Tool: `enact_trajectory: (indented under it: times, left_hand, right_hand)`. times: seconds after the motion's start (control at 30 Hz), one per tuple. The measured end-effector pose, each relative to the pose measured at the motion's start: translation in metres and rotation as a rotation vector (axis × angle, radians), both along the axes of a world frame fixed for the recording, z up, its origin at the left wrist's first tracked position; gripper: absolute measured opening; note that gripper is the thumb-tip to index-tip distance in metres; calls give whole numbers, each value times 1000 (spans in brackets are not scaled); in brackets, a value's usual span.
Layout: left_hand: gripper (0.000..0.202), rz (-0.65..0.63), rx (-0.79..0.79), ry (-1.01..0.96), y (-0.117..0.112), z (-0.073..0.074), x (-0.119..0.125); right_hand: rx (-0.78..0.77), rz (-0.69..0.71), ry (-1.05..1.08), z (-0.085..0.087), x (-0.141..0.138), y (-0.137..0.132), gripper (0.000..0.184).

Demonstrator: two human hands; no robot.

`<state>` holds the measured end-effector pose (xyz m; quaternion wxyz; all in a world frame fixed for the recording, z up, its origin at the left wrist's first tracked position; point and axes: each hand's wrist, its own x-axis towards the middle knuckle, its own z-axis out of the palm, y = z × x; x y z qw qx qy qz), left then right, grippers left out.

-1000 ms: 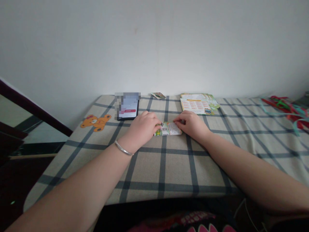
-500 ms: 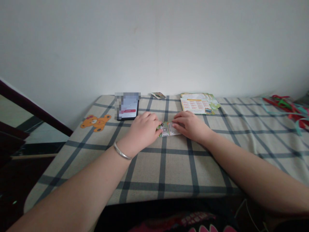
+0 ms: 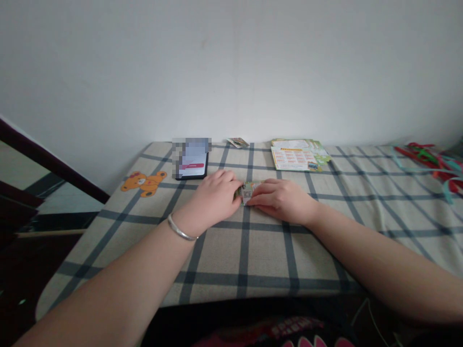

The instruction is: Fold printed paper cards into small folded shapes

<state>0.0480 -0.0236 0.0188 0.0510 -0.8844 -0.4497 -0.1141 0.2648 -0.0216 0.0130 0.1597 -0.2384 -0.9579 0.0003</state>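
A small folded printed paper [image 3: 248, 191] lies on the checked tablecloth [image 3: 253, 250] in the middle of the table. My left hand [image 3: 213, 197], with a silver bangle on its wrist, pinches the paper's left end with curled fingers. My right hand [image 3: 282, 200] lies over the paper's right part, its fingers pressed together on it, so only a short stretch of paper shows between the hands.
A black phone [image 3: 191, 161] lies at the back left, beside a bear print [image 3: 143, 182] on the cloth. A small card [image 3: 238, 142] and a stack of printed leaflets [image 3: 298, 156] lie by the wall. Red and green ribbons [image 3: 430, 161] lie at the far right.
My right hand has slid left along the paper toward my left hand, covering more of it. The visible strip of paper has become shorter. My left hand has stayed in place.
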Motion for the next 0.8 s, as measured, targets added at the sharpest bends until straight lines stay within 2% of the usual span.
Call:
enact_trajectory:
  times: [0.2,0.3,0.43,0.53,0.7,0.8]
  left_hand:
    - [36,-22,-28,15,-4,-1,-4]
    - [31,-55,-13,2,-1,-2,-6]
    - [8,-206,-23,-62,5,-2,-8]
    - [11,-320,-71,-86,8,-2,-9]
    - [11,-382,-136,-116,11,0,-11]
    - [10,-375,-130,-98,11,0,-11]
  right_hand:
    - [17,-24,-56,1,-1,-1,24]
    - [8,-17,-58,2,-1,-2,23]
    - [-3,-1,-63,2,-1,-3,24]
    - [-4,5,-59,2,0,-3,24]
    - [-7,5,-48,2,1,-3,23]
    - [-5,-8,-56,2,0,-4,24]
